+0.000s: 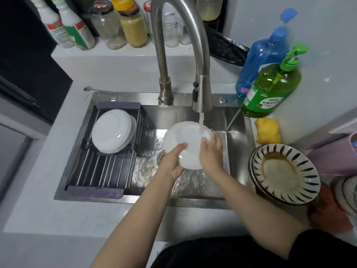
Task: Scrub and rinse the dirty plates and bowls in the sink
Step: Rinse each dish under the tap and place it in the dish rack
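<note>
Figure: I saw the white plate (186, 141) held tilted over the sink (239, 151), its upper rim under the faucet (201, 97) stream. The left hand (173, 161) gripped its lower-left edge, thumb curled over the face. The right hand (211, 151) lay flat against it, fingers straight. Rinsed white plates (112, 130) sat in the drying rack (100, 171); a soiled striped plate (286, 173) waited on the counter, right of the sink.

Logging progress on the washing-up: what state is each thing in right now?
Tap: running.
White plate: under the stream, held by both hands.
Left hand: grips the plate's edge.
Right hand: fingers flat on plate.
Rack plates: clean, stacked.
Striped bowl: dirty, on counter.
Sponge: unused.
</note>
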{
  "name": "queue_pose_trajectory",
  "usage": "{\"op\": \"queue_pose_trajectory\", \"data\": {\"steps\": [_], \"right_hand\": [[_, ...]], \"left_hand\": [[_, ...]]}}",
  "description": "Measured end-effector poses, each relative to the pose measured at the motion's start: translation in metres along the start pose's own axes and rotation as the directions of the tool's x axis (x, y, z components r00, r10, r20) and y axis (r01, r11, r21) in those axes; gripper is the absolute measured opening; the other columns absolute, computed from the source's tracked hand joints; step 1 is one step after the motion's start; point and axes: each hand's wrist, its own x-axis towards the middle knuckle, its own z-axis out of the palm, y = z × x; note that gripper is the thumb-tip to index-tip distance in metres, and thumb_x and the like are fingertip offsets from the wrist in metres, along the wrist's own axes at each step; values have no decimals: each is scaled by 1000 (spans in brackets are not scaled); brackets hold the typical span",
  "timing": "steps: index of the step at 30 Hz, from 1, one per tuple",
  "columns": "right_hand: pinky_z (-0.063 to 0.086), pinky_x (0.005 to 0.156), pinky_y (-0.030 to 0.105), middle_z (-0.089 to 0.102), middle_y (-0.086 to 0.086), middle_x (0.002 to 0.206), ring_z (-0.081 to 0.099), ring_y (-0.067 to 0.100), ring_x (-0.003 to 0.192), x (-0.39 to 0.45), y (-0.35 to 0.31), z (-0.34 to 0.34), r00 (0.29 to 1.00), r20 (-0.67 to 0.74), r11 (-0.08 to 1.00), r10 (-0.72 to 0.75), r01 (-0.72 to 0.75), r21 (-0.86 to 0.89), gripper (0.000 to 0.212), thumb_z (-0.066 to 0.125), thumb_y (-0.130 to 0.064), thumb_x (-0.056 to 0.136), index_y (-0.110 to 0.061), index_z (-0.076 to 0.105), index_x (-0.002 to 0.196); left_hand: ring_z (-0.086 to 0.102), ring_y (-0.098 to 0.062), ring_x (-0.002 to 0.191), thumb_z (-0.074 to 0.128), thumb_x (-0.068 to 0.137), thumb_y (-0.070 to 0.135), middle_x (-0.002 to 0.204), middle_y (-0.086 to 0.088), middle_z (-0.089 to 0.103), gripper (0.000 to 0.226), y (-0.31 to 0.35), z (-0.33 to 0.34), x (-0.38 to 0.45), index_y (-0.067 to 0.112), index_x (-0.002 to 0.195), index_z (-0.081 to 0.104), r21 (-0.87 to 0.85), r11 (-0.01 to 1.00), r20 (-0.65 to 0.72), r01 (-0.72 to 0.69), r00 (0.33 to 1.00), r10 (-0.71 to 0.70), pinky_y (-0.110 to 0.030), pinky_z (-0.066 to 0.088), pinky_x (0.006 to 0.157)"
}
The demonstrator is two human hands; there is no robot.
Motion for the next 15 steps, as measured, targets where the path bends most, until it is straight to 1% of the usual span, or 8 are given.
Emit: {"op": "queue_pose_trajectory", "data": {"steps": [2, 3, 4, 6, 8, 10, 13, 15], "right_hand": [[-12, 116, 32, 5, 7, 160, -4, 22, 147, -31, -1, 20, 986, -28, 973, -162, 155, -171, 65, 18, -45, 97, -9, 14, 152], [-15, 115, 31, 5, 7, 160, -6, 20, 147, -39, 1, 24, 977, -28, 958, -211, 201, -206, 68, 18, -45, 95, -7, 14, 151], [-10, 117, 33, 7, 7, 160, -2, 21, 147, -36, 0, 24, 979, -73, 967, -189, 173, -188, 67, 21, -44, 96, -7, 13, 151], [16, 116, 42, 13, 12, 159, 15, 29, 145, -9, 1, 15, 994, -107, 999, -7, 2, -47, 63, 27, -42, 101, -10, 10, 152], [34, 105, 45, 28, 17, 153, 36, 36, 135, 19, -1, 1, 988, -26, 987, 155, -154, 50, 60, 26, -42, 101, -12, 14, 152], [33, 106, 43, 30, 17, 152, 35, 35, 134, 11, -9, 8, 991, -10, 991, 137, -136, 15, 57, 29, -37, 101, -9, 20, 150], [9, 117, 37, 5, 13, 159, 7, 28, 146, -25, -15, 31, 998, -35, 998, 52, -53, -33, 67, 37, -32, 100, -4, 5, 152], [12, 116, 38, 4, 16, 159, 8, 30, 145, -24, -19, 38, 992, -35, 991, 122, -120, 62, 69, 38, -35, 100, -3, 3, 151]], "left_hand": [[71, -21, 68, 63, 86, 10, 105, -24, 64, 49, -5, 7, -5, -8, 129, 49, 54, 998, -64, -28, 997, 31, -23, 55, 50], [70, -18, 59, 63, 87, 10, 97, -20, 65, 45, -10, 6, -9, -9, 126, 51, 52, 997, -83, -49, 995, 54, -19, 51, 44], [68, -17, 55, 64, 85, 9, 91, -18, 66, 43, -12, 5, -11, -9, 123, 53, 65, 996, -102, -64, 992, 70, -18, 49, 42], [71, -23, 70, 69, 79, 4, 97, -21, 68, 46, -17, 0, -16, -10, 120, 54, 74, 992, -147, -101, 983, 112, -30, 58, 56], [68, -32, 93, 69, 78, 0, 109, -23, 67, 42, -18, -3, -18, -7, 118, 56, 46, 991, -153, -127, 979, 132, -49, 57, 81], [66, -36, 102, 70, 76, 1, 113, -24, 66, 47, -15, -8, -16, -6, 120, 55, 0, 989, -179, -149, 973, 147, -54, 53, 88], [67, -35, 99, 69, 76, 0, 113, -25, 66, 51, -9, -13, -14, -10, 123, 53, -13, 984, -214, -176, 962, 169, -42, 59, 76], [69, -30, 90, 70, 76, 0, 108, -24, 67, 46, -1, -18, -16, -12, 118, 55, 42, 985, -210, -168, 962, 173, -36, 59, 69]]}}
